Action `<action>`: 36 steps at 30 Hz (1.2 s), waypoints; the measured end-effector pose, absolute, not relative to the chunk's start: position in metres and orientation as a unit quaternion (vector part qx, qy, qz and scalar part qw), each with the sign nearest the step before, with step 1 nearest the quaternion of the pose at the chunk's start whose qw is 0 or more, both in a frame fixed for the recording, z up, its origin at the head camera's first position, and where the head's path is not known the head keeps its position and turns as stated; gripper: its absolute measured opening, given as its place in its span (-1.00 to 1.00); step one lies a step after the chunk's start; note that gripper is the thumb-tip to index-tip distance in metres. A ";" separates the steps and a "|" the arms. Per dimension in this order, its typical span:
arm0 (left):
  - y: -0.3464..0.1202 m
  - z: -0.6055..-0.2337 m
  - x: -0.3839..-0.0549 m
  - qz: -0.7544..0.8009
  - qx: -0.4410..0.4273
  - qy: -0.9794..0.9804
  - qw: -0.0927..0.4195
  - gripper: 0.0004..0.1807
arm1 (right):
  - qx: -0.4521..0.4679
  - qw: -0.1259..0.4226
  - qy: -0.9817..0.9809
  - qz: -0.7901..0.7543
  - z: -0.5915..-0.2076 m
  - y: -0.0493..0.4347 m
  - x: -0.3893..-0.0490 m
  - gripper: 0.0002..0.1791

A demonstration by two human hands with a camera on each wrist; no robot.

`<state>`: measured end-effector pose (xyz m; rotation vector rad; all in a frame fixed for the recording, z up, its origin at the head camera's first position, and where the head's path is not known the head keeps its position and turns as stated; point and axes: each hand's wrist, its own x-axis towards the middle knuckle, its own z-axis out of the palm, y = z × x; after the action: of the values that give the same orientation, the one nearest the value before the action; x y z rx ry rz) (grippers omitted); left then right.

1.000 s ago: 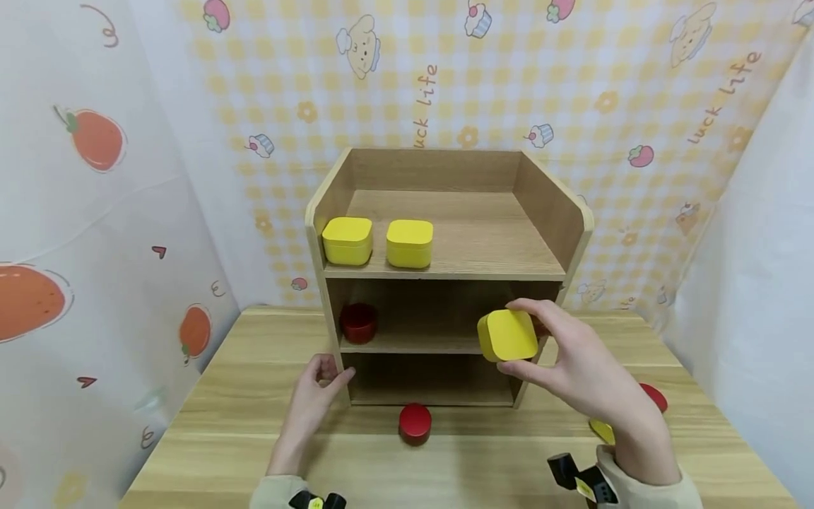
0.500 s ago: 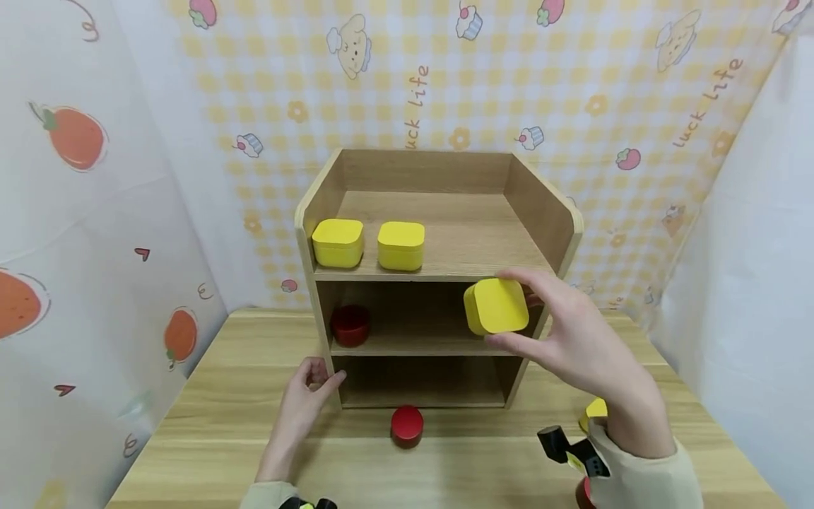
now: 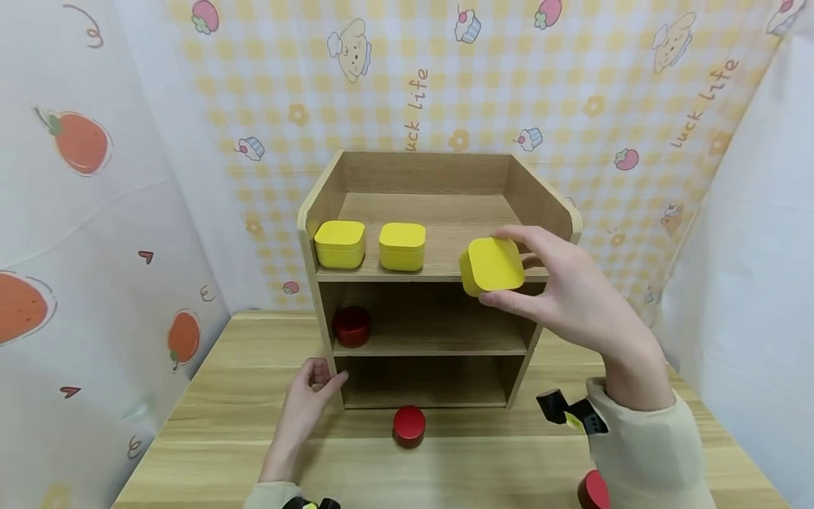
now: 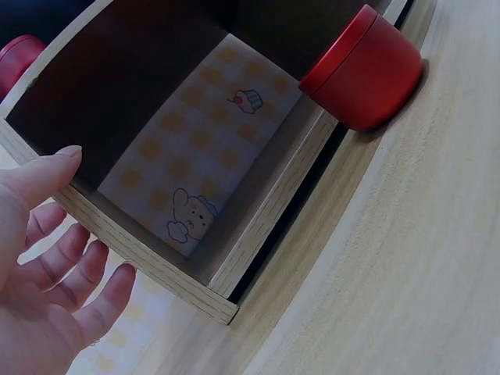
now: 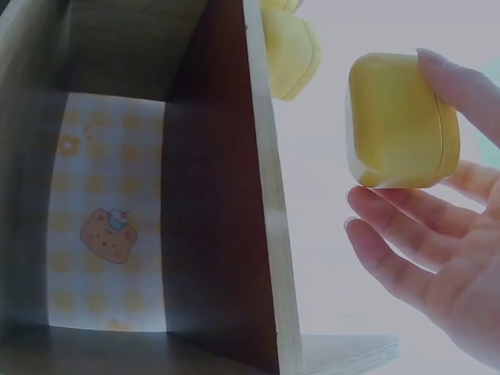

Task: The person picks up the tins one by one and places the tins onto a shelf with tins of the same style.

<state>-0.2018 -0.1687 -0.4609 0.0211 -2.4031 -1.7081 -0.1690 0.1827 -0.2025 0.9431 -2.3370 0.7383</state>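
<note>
My right hand [image 3: 562, 290] pinches a yellow square lidded box [image 3: 492, 265] between thumb and fingers, tilted, in front of the top shelf's right half. In the right wrist view the seam of this box [image 5: 394, 121] shows between thumb and fingertips. My left hand [image 3: 307, 396] grips the front edge of the left side panel of a small wooden shelf unit [image 3: 432, 277], low down. In the left wrist view the thumb [image 4: 55, 168] lies over that edge, with the fingers curled on the outer side. Two more yellow boxes, one at left [image 3: 340, 245] and one beside it [image 3: 402, 247], stand on the top shelf.
A red round tin [image 3: 352, 326] stands at the left of the middle shelf. Another red tin [image 3: 409, 426] is on the wooden table [image 3: 210, 424] before the unit. A third red tin [image 3: 594, 489] lies partly behind the right sleeve. Patterned cloth [image 3: 458, 85] hangs behind.
My right hand has raised the yellow box from the middle shelf's height to the top shelf's front edge. My left hand stays on the side panel. The head view has shifted slightly.
</note>
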 end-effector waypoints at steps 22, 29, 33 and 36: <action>-0.169 -0.462 -0.202 -0.580 0.010 -0.809 0.094 -0.62 | 0.274 0.150 -0.911 0.268 -0.195 0.166 -0.222 -0.29; -0.168 -0.462 -0.202 -0.584 0.012 -0.807 0.093 -0.63 | 0.267 0.146 -0.916 0.261 -0.197 0.162 -0.227 -0.31; -0.168 -0.462 -0.203 -0.586 0.012 -0.805 0.094 -0.64 | 0.263 0.140 -0.919 0.257 -0.199 0.161 -0.229 -0.31; -0.168 -0.462 -0.203 -0.587 0.012 -0.804 0.094 -0.64 | 0.261 0.135 -0.921 0.257 -0.201 0.160 -0.230 -0.31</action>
<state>-0.2029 -0.1681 -0.4618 0.0342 -2.3846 -1.7419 -0.2302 0.1604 -0.2006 0.7557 -2.6681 0.7443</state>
